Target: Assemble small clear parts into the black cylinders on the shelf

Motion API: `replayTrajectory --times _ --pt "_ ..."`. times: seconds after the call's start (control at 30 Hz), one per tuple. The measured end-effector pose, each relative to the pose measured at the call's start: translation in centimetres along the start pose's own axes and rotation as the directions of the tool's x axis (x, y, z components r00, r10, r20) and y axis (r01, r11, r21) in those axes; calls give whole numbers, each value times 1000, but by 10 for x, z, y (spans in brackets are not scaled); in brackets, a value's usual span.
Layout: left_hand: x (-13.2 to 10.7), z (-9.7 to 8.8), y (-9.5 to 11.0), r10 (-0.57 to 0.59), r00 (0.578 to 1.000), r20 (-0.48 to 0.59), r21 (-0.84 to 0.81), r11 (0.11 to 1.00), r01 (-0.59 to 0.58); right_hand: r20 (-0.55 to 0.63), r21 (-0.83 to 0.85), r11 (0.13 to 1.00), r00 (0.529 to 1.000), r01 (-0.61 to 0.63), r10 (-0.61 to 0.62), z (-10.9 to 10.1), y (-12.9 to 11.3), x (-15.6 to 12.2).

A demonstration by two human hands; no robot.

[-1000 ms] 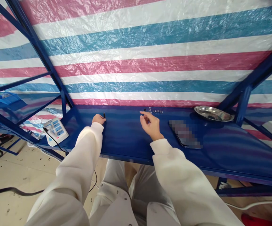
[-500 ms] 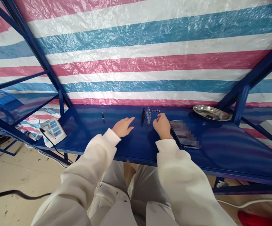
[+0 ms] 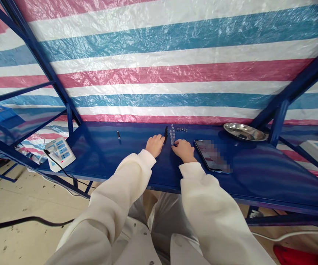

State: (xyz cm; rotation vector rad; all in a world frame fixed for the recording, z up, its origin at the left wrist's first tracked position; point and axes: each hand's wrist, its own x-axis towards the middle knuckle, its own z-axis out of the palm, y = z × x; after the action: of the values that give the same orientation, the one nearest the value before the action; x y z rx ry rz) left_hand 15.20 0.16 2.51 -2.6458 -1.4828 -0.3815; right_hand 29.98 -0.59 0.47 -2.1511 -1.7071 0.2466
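Both hands rest on the blue metal shelf (image 3: pixel 136 162), close together near its back. My left hand (image 3: pixel 154 144) has its fingers curled against a small black strip (image 3: pixel 165 133) that stands on the shelf. My right hand (image 3: pixel 183 150) reaches with pinched fingertips to a row of small clear pieces (image 3: pixel 172 134) beside that strip. Whether either hand actually grips its piece is too small to make out. A few tiny dark parts (image 3: pixel 182 129) lie in a line just behind them.
A small black cylinder (image 3: pixel 118 134) stands alone to the left. A phone (image 3: pixel 212 155) lies right of my right hand, a metal dish (image 3: pixel 244 132) beyond it. A white power strip (image 3: pixel 59 152) sits at the shelf's left end. A striped tarp hangs behind.
My left hand left the black cylinder and moved right to the black strip. My right hand came down from mid-air onto the clear pieces. The camera view shifted slightly.
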Motion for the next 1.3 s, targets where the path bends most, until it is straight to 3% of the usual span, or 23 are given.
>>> replayTrajectory --times 0.2,0.43,0.73,1.3 --pt "6 3 -8 -29 999 -43 -51 998 26 -2 -13 1000 1000 5 -5 1 -3 -1" --pt "9 12 -12 -33 999 -13 -128 991 31 12 9 1000 1000 9 -9 0 -7 -1" --pt "13 18 -15 -123 991 60 -159 978 131 18 11 1000 1000 -18 18 3 -7 1" --pt "12 15 -12 -112 993 29 -221 968 115 11 9 1000 1000 -15 15 6 -6 5"
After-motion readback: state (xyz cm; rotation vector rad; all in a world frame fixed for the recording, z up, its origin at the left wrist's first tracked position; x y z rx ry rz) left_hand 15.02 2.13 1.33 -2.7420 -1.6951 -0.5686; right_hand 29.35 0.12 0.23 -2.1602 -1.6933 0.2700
